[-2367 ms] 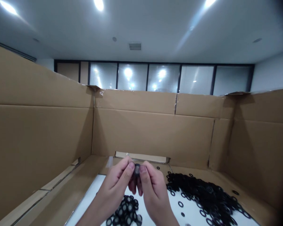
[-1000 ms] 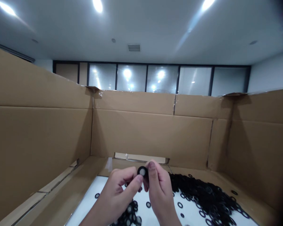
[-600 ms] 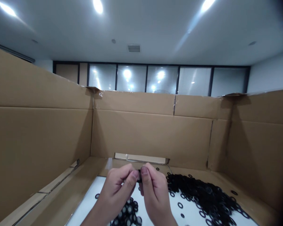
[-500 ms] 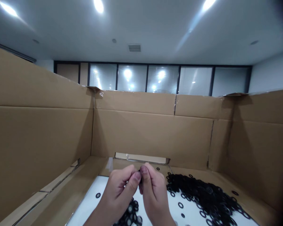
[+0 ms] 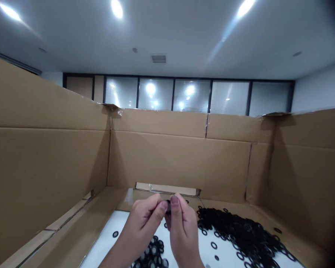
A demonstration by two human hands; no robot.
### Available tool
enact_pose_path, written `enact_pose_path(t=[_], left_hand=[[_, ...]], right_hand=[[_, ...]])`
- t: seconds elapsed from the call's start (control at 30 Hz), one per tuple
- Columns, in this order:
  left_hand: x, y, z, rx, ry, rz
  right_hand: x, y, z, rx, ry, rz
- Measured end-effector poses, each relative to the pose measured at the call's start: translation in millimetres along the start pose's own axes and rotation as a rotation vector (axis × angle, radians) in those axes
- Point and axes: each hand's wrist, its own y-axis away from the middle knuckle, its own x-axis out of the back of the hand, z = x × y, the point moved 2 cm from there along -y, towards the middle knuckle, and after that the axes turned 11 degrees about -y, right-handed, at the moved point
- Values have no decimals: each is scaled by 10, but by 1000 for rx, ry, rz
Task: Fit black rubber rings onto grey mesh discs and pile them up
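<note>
My left hand (image 5: pixel 143 221) and my right hand (image 5: pixel 183 229) meet in the middle, thumbs and bent fingers pinching a small black ring (image 5: pixel 168 207) between them. Fingertips cover most of that piece, so its exact shape is hard to see. Below the hands, a heap of black rings with paler, filled centres (image 5: pixel 153 250) lies on the white board (image 5: pixel 104 247), partly behind my left wrist. To the right spreads a big pile of open black rings (image 5: pixel 241 230).
Tall cardboard walls (image 5: pixel 167 156) enclose the board on the left, back and right. A single ring (image 5: pixel 115 234) lies at the left of the board. Several loose rings, one of them nearer the middle (image 5: pixel 213 245), lie beside the large pile. A cardboard strip (image 5: pixel 170 188) runs along the back.
The thumbs have moved slightly apart, and more of the black ring shows between them. Both hands stay in nearly the same place. The piles look unchanged.
</note>
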Motion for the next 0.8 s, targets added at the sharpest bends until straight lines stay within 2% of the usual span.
enact_pose_path(t=[0.23,0.47,0.63,0.8], left_hand=[[29,-15,-32,34,31,-19],[56,-47,-47,191,294,-114],[143,-57,-104,245,391,-69],[221,-60,-147,241,351,-151]], right_hand=[[24,-27,-36,17,85,-15],[69,-81,-175,63,173,-68],[200,-149,-262,9,217,-341],[286,-165,-368,13,278,-495]])
